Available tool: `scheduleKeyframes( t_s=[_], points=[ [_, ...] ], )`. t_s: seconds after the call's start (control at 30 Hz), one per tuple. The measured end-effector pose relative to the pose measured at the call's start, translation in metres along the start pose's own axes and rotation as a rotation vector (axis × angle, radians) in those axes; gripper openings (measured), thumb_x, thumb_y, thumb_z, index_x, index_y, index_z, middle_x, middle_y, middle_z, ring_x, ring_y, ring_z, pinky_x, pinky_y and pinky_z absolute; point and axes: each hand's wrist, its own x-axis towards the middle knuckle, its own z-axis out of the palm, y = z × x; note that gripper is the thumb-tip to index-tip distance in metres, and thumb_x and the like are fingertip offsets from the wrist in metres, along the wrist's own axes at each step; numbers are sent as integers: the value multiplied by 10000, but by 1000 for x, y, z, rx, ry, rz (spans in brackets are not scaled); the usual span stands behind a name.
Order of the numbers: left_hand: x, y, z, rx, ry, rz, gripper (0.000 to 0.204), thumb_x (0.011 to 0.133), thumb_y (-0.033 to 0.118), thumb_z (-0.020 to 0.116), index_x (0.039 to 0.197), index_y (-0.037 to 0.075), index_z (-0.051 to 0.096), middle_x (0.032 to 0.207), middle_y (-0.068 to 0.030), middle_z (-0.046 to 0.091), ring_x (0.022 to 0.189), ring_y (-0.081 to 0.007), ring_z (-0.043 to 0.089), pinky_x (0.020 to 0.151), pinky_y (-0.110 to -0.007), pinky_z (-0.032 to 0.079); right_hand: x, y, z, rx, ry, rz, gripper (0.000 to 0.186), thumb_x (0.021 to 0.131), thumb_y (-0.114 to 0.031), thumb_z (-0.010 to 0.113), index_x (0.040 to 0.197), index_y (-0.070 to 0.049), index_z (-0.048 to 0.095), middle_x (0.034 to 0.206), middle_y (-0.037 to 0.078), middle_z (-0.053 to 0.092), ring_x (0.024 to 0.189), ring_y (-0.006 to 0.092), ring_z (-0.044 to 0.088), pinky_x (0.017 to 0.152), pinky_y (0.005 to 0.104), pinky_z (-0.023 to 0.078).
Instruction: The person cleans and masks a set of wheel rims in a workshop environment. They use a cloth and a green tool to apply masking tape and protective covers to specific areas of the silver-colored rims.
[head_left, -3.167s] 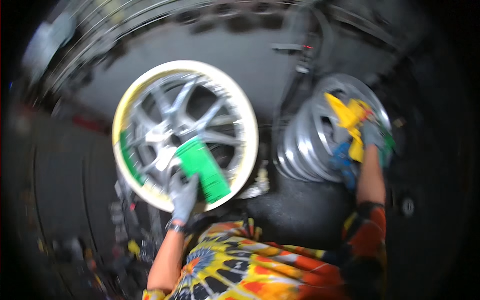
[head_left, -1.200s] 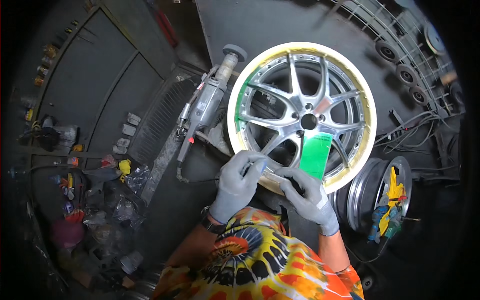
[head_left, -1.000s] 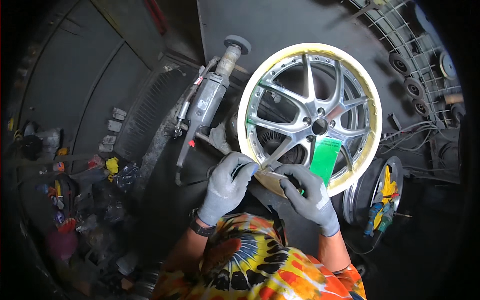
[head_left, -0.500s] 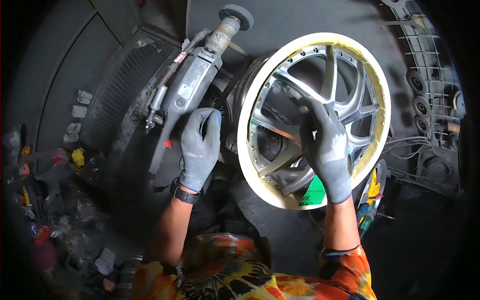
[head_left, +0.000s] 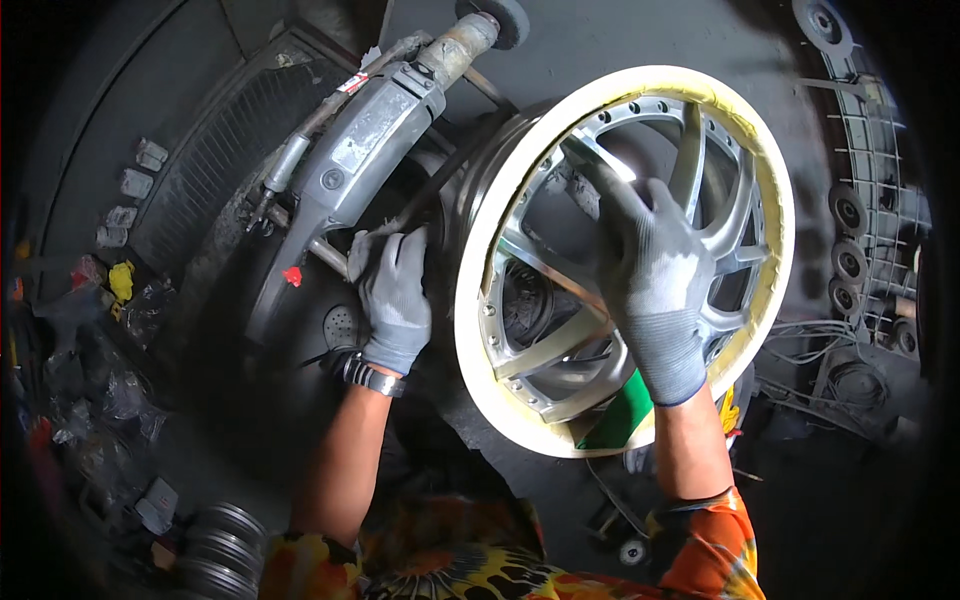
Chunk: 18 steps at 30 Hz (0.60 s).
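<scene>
A silver multi-spoke wheel rim (head_left: 560,340) stands tilted before me, its outer lip wrapped in pale yellow masking. A green patch (head_left: 622,415) sits on its lower edge. In front of the spokes, my gloved right hand (head_left: 662,270) has bent fingers near the hub; what they hold, if anything, is hidden. My gloved left hand (head_left: 395,300) is left of the wheel, fingers curled together beside a pale crumpled-looking piece I cannot identify. A big grey power grinder (head_left: 360,145) with a round wheel at its far end lies up and left of that hand.
Round abrasive wheels (head_left: 848,210) hang by a wire rack (head_left: 890,170) at the right. Cables (head_left: 830,345) coil below it. Plastic bags and litter (head_left: 100,400) lie at left, with stacked metal rings (head_left: 222,550) at lower left. A shoe (head_left: 341,328) shows beneath the grinder.
My view has shifted, so the grinder appears farther left and higher. My left hand is slightly lower, its fingers drawn together. My right hand has turned over the spokes.
</scene>
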Motion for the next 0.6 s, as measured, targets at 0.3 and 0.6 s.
scheduleKeyframes(
  t_s=[0.3,0.6],
  points=[
    [-3,-3,10,96,27,-49,356,919,126,563,1250,55,673,1167,-162,644,1196,-417,581,1152,-576,370,2,1,-8,-11,-91,-7,400,863,-138,701,1257,-210,696,994,74,627,881,258,689,675,428,568],
    [-4,-3,12,110,72,-50,354,924,123,564,1255,54,671,1152,-164,648,1185,-417,598,1152,-577,379,7,-2,-7,0,-57,-74,415,852,-152,715,1262,-206,690,971,68,602,823,247,680,644,414,565]
  ],
)
